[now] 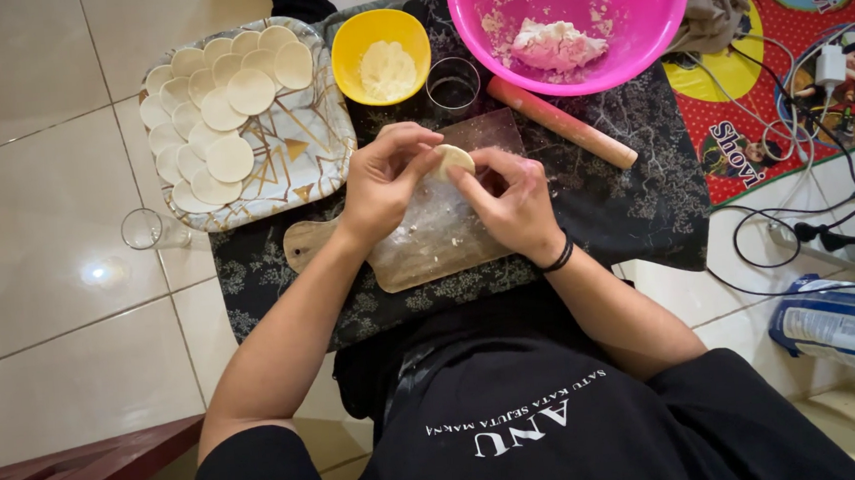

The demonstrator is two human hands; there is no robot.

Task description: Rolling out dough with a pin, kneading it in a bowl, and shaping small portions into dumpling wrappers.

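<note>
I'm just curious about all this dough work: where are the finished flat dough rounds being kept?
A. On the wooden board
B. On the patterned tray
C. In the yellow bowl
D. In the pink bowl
B: the flat dough rounds lie overlapping on the patterned tray to the left, while the pink bowl holds only a lump of dough.

1 head camera looks steeply down, close over the wooden board (438,239).

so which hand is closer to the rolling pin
Right. The right hand sits just below-left of the rolling pin, while the left hand is farther off, across the dough piece both hands pinch.
</note>
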